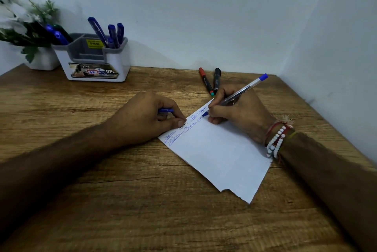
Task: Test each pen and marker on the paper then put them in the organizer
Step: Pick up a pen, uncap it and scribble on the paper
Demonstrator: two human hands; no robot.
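Writing under way: right hand (240,112) pinches a clear pen (242,90) between thumb and curled fingers close to the tip. The tip is down on the paper (220,155) at its upper edge, centre-right of the frame. Blue scribbles line that edge.

Left hand (142,117), centre frame, has its fingers curled round a short blue piece, likely the cap (165,110). Its thumb tip presses the paper's left corner onto the table (142,200).

Risks, as I judge them:
- Sheet is loose and pinned mainly at one corner. If the thumb lifts mid-stroke, it may swivel and the line skip.
- Writing sits right at the edge, so the tip could run off onto the wood.
- Cap is in the other hand, so the pen could easily go into the organizer (98,65) uncapped.
- Beaded bracelets (276,141) lie at the sheet's right edge and could drag it when the wrist moves.

Around:
- Organizer stands upper left against the wall. Blue pens (114,33) stand in its right compartment, with more leaning at its left; the middle looks free.
- Potted plant (26,19) sits just left of it, leaves overlapping those left pens.
- Red marker (205,81) and black marker (216,79) lie side by side just above the right hand, not yet in the organizer.
- Left hand and forearm lie across part of the route from paper to organizer.
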